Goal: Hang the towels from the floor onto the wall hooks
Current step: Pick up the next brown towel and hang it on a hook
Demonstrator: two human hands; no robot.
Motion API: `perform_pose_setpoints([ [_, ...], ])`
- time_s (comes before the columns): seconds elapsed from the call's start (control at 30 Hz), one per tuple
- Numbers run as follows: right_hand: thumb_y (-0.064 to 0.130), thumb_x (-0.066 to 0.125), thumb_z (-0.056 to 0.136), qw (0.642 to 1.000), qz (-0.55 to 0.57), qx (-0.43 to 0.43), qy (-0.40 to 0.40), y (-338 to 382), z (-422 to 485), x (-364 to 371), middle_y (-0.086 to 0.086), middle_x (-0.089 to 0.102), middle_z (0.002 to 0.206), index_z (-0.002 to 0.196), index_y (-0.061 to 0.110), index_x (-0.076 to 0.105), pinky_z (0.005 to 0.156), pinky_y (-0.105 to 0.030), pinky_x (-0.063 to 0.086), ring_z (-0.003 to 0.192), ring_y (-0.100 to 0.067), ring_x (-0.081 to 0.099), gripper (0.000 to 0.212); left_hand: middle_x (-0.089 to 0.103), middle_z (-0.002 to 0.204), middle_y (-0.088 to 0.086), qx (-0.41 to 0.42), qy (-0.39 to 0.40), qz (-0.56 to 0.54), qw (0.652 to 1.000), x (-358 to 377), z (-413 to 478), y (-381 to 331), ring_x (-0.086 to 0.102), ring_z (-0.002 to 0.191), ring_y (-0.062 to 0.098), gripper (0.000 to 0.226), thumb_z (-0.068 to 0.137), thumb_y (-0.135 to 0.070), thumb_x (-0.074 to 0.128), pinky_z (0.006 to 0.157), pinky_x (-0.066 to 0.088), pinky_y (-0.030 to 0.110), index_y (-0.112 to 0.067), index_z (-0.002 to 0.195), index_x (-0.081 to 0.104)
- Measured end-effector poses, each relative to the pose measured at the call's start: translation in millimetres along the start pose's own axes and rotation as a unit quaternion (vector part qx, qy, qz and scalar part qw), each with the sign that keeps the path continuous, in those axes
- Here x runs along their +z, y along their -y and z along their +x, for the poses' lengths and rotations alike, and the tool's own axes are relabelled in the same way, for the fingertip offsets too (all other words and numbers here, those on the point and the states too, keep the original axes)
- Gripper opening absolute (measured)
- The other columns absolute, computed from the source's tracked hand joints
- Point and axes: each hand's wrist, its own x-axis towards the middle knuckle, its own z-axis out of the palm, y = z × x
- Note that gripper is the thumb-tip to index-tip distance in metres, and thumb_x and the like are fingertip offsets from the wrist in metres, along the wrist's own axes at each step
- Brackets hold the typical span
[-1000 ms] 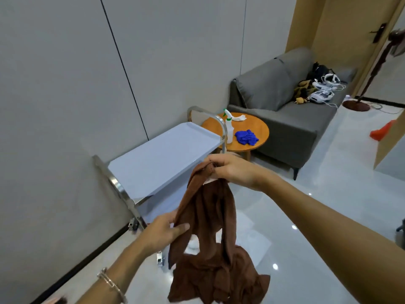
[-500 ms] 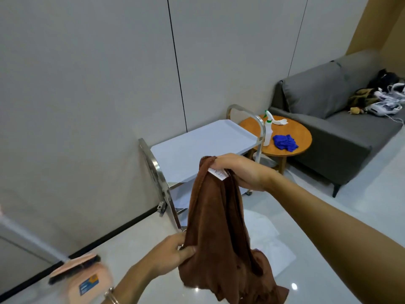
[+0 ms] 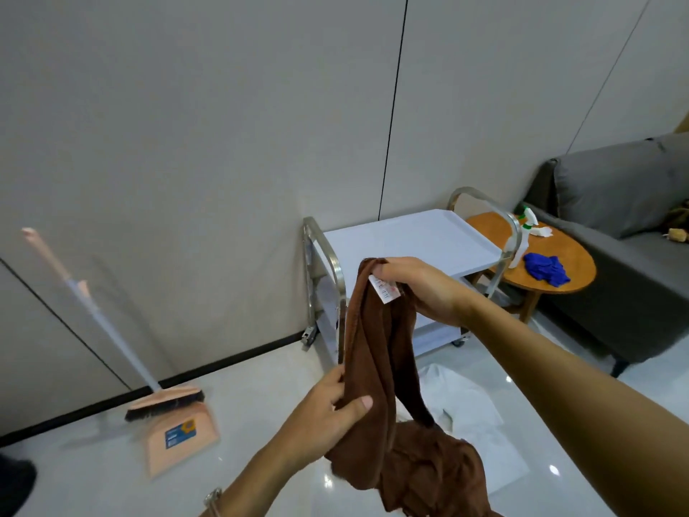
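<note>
Brown towel [image 3: 376, 352] – bunched, white tag up top – btwn both hands.

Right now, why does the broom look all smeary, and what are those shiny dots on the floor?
Head view: the broom handle is smeared by motion blur, while the brown towel looks fairly sharp; head view: the dots are light glare on the glossy floor; the wall seam leans, likely from the wide-angle lens.

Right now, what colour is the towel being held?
Brown towel, with a white tag; head view.
</note>
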Motion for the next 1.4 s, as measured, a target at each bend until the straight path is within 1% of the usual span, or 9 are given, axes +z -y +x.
perform_pose_setpoints([
  [0.17,0.021,0.051,0.085,0.999,0.019,-0.02,0.021,8,29,38,-0.009,0.064,0.083,0.087,0.005,0.062,0.073,-0.03,0.045,0.078,-0.017,0.061,0.02,0.049,0.112,-0.018,-0.01,-0.082,0.106,0.991,-37,-11,36,0.052,0.094,-0.005,0.035,0.09,-0.046,0.054,0.085,0.05,0.018,-0.019,0.11,0.066],
  [0.33,0.031,0.057,0.075,1.0,0.003,-0.009,0.023,17,56,74,-0.013,0.06,0.082,0.081,0.01,0.064,0.076,-0.04,0.034,0.081,-0.027,0.054,0.023,0.049,0.105,-0.018,-0.026,-0.147,0.189,0.971,-81,-25,75,0.05,0.086,-0.002,0.031,0.094,-0.042,0.049,0.07,0.041,0.006,-0.021,0.111,0.063],
  [0.53,0.039,0.056,0.083,0.996,-0.085,-0.02,-0.033,24,94,109,-0.008,0.067,0.089,0.099,0.0,0.062,0.087,-0.045,0.045,0.086,-0.022,0.062,0.043,0.058,0.084,-0.009,-0.012,-0.245,0.15,0.958,-167,-71,84,0.057,0.08,0.005,0.013,0.085,-0.027,0.066,0.069,0.042,0.017,-0.016,0.079,0.069],
  [0.67,0.045,0.05,0.086,0.981,-0.178,-0.018,-0.072,14,114,127,-0.019,0.067,0.094,0.1,0.005,0.064,0.096,-0.056,0.046,0.083,-0.022,0.06,0.044,0.06,0.081,-0.01,-0.024,-0.278,0.159,0.947,-238,-105,73,0.058,0.079,0.004,0.022,0.083,-0.025,0.07,0.075,0.043,0.024,-0.037,0.066,0.062],
  [0.83,0.034,0.05,0.095,0.969,-0.238,-0.028,-0.062,6,143,158,-0.005,0.061,0.079,0.092,0.004,0.062,0.088,-0.053,0.049,0.078,-0.021,0.058,0.033,0.06,0.085,-0.02,-0.013,-0.347,0.209,0.914,-292,-145,51,0.057,0.08,0.007,0.026,0.083,-0.024,0.069,0.073,0.043,0.02,-0.044,0.076,0.054],
  [0.93,0.027,0.049,0.098,0.967,-0.245,-0.056,-0.05,13,156,184,-0.008,0.062,0.081,0.095,0.002,0.063,0.082,-0.048,0.052,0.076,-0.019,0.057,0.029,0.058,0.088,-0.014,-0.068,-0.346,0.241,0.904,-314,-168,46,0.057,0.079,0.011,0.022,0.085,-0.031,0.066,0.072,0.047,0.03,-0.042,0.094,0.05],
  [1.03,0.022,0.045,0.1,0.956,-0.275,-0.098,-0.025,22,172,209,-0.01,0.063,0.084,0.099,0.004,0.063,0.069,-0.035,0.049,0.074,-0.017,0.056,0.026,0.063,0.077,-0.009,-0.164,-0.297,0.303,0.891,-335,-188,52,0.06,0.074,0.011,0.011,0.086,-0.039,0.063,0.065,0.046,0.029,-0.03,0.079,0.061],
  [1.2,0.022,0.043,0.1,0.96,-0.252,-0.123,0.015,27,205,252,-0.002,0.057,0.075,0.09,0.005,0.06,0.066,-0.034,0.043,0.071,-0.017,0.052,0.026,0.063,0.08,-0.004,-0.216,-0.274,0.243,0.905,-350,-214,67,0.061,0.078,0.016,0.015,0.088,-0.034,0.062,0.069,0.047,0.032,-0.024,0.077,0.061],
  [1.4,0.022,0.048,0.096,0.943,-0.258,-0.165,0.129,51,251,322,0.006,0.052,0.071,0.076,0.02,0.053,0.06,-0.016,0.037,0.066,-0.008,0.048,0.021,0.065,0.089,-0.005,-0.2,-0.39,0.147,0.887,-373,-216,68,0.063,0.088,0.018,0.007,0.092,-0.026,0.057,0.08,0.049,0.039,-0.03,0.086,0.058],
])
